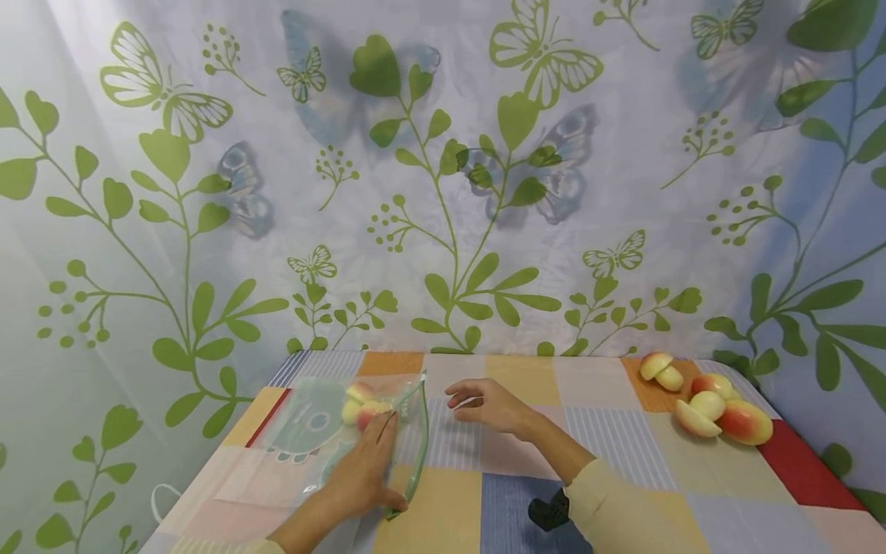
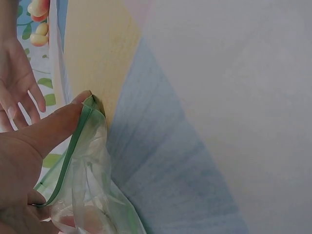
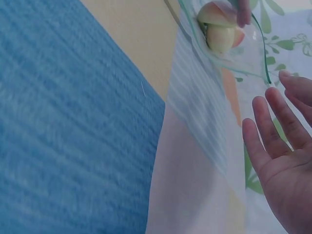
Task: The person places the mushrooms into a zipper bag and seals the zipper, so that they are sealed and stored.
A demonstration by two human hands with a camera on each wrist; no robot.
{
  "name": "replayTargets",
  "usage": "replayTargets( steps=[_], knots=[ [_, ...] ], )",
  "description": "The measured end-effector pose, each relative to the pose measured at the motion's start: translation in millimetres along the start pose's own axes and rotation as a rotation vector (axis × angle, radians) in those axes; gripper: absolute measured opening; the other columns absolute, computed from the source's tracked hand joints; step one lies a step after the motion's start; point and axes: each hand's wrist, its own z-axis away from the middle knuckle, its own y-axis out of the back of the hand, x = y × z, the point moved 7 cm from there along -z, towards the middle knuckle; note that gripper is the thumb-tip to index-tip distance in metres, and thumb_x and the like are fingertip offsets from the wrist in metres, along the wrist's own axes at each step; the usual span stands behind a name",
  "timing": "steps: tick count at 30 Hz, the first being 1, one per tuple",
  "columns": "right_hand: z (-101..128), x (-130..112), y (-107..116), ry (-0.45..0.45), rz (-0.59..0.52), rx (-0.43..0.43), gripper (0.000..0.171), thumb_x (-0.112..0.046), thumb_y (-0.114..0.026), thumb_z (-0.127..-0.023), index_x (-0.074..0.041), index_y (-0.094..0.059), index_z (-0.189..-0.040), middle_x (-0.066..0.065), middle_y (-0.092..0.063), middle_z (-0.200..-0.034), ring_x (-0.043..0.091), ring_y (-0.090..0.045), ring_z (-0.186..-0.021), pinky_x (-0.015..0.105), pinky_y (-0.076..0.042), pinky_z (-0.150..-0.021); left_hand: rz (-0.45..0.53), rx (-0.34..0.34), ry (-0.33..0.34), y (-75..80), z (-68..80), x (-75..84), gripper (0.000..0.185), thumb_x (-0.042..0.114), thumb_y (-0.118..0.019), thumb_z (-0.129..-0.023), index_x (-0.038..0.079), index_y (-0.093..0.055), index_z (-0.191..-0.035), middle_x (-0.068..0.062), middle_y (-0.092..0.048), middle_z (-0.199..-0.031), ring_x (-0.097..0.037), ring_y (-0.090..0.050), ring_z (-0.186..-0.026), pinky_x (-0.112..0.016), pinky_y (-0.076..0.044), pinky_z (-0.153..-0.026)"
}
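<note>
A clear zip bag (image 1: 325, 431) with a green-edged mouth and a printed teal cartoon lies at the left of the table. Inside it are red-and-yellow toy mushrooms (image 1: 360, 402). My left hand (image 1: 363, 469) rests at the bag's mouth, thumb and fingers spread wide. Its thumb touches the near corner of the green zip edge (image 2: 73, 146), and the mouth gapes. My right hand (image 1: 494, 408) hovers just right of the mouth and holds nothing. The right wrist view shows its fingers (image 3: 265, 129) spread and loosely bent, near the bag's far corner.
Several more toy mushrooms (image 1: 727, 415) lie at the right end of the patchwork-covered table (image 1: 526, 438). A small black object (image 1: 548, 512) shows beside my right sleeve. Behind the table hangs a leaf-and-butterfly curtain (image 1: 443, 192). A white cord (image 1: 158, 500) loops at the left edge.
</note>
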Motion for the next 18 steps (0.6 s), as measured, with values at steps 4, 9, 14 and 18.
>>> replayTargets(
  steps=[4,9,14,18],
  knots=[
    [5,-1,7,-0.002,0.004,0.004,0.039,-0.020,-0.065,-0.088,-0.015,-0.056,-0.125,0.013,-0.059,-0.114,0.022,-0.059,-0.100,0.036,-0.049,-0.083,0.005,-0.008,-0.006,0.1,1.0,0.5,0.129,0.042,-0.089,-0.046,-0.007,-0.020,-0.143,-0.024,-0.022,-0.147,-0.036,-0.018,-0.135,-0.045,-0.025,-0.106],
    [13,-2,17,-0.005,0.004,0.010,0.038,-0.017,-0.064,-0.088,-0.013,-0.055,-0.125,0.011,-0.059,-0.112,0.025,-0.058,-0.102,0.037,-0.049,-0.083,-0.006,-0.016,-0.006,-1.3,1.8,0.9,0.128,0.043,-0.088,-0.047,-0.007,-0.020,-0.143,-0.023,-0.021,-0.147,-0.035,-0.017,-0.136,-0.045,-0.025,-0.105],
    [22,-7,26,0.000,0.030,0.027,0.039,-0.016,-0.065,-0.088,-0.011,-0.056,-0.125,0.010,-0.059,-0.111,0.028,-0.058,-0.102,0.037,-0.050,-0.082,-0.017,-0.022,0.000,-1.6,2.5,1.3,0.127,0.042,-0.088,-0.047,-0.006,-0.020,-0.144,-0.022,-0.019,-0.148,-0.035,-0.016,-0.136,-0.044,-0.026,-0.105],
    [27,-3,34,0.011,0.059,0.041,0.040,-0.017,-0.066,-0.087,-0.009,-0.056,-0.124,0.011,-0.060,-0.109,0.030,-0.058,-0.100,0.036,-0.050,-0.081,-0.009,-0.021,0.003,-0.7,2.5,1.5,0.127,0.042,-0.088,-0.047,-0.006,-0.020,-0.144,-0.022,-0.019,-0.148,-0.035,-0.016,-0.136,-0.044,-0.028,-0.104]
  ],
)
